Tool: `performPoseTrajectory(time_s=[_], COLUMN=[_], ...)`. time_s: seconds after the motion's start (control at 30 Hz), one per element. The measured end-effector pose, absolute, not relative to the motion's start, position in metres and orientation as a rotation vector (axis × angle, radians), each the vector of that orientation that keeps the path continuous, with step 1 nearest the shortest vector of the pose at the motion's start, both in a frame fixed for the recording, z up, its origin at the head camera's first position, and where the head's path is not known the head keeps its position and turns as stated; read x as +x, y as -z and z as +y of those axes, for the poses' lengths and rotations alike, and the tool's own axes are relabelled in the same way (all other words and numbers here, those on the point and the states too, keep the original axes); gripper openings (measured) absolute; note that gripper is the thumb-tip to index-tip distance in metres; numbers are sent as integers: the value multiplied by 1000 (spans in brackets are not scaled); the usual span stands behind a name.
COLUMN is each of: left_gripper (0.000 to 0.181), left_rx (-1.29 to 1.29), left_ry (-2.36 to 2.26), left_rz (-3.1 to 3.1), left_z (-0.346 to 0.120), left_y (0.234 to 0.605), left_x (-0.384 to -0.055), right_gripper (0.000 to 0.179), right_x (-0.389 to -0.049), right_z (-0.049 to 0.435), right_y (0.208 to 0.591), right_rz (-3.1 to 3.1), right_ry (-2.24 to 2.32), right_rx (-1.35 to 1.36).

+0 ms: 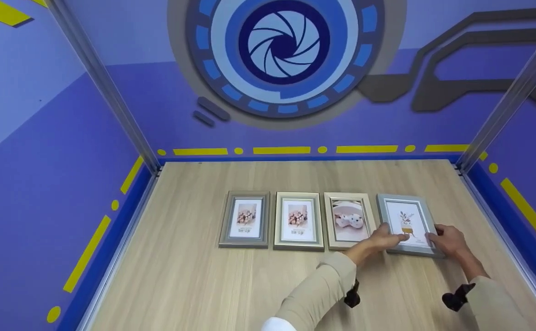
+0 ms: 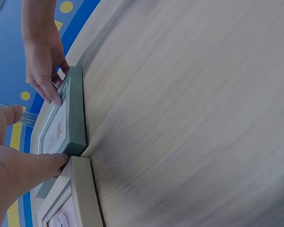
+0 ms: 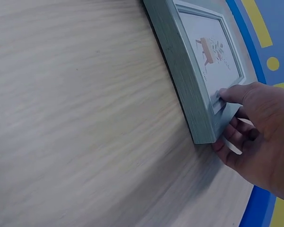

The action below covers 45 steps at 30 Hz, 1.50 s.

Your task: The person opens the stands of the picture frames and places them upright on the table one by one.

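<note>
A grey-blue picture frame [image 1: 411,250] with a plant print lies face up at the right end of a row, turned slightly askew. My right hand [image 1: 450,241] grips its right side, thumb on the front and fingers curled around the edge, as the right wrist view shows. On the other side, my left hand [image 1: 383,240] touches the left edge with straight fingers, close to the neighbouring cream picture frame [image 1: 327,225]. In the left wrist view, the left thumb [image 2: 10,114] stands raised off the front.
Left of the cream frame lie a gold-toned picture frame [image 1: 297,246] and a grey-brown picture frame [image 1: 244,244], both with flower prints. All rest on a wooden table [image 1: 180,276]. Blue-purple printed walls [image 1: 143,105] enclose its back and sides.
</note>
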<state>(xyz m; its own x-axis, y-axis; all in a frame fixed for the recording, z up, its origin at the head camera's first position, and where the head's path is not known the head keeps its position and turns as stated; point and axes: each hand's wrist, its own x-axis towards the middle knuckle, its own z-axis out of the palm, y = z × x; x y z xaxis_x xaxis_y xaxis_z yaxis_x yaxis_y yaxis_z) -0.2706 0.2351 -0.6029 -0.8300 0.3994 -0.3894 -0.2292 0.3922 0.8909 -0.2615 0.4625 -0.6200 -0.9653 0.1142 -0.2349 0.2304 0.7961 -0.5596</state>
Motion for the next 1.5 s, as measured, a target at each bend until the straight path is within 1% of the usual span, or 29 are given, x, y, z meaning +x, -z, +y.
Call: performPoseTrajectory(time_s=[0.27, 0.5, 0.63, 0.73, 0.97, 1.07, 1.17, 1.4, 1.5], left_gripper=[76, 69, 66, 63, 54, 55, 55, 41, 41], left_rx=[72, 46, 52, 7, -176, -270, -331, -401, -388], left_ry=[-1602, -1791, -1798, -1879, -2219, -2329, -2353, -2290, -2262], left_rz=[1944, 1836, 1872, 1855, 1713, 1710, 1789, 1919, 1967], left_z=[235, 238, 234, 233, 229, 222, 212, 189, 180], left_y=[601, 602, 596, 590, 579, 574, 570, 557, 551], left_x=[-268, -265, -264, -268, -282, -288, -291, -294, -296], right_gripper=[61, 59, 61, 63, 61, 60, 59, 59, 60], right_x=[-253, -248, -248, -252, -263, -272, -278, -283, -285], right_z=[461, 459, 455, 449, 428, 415, 399, 372, 361], right_y=[621, 620, 616, 608, 589, 584, 580, 571, 566], right_rz=[2779, 2776, 2709, 2678, 2711, 2692, 2670, 2648, 2604], right_ry=[1022, 1194, 1298, 1367, 1473, 1544, 1610, 1694, 1757], right_rx=[452, 566, 635, 660, 720, 725, 705, 691, 684])
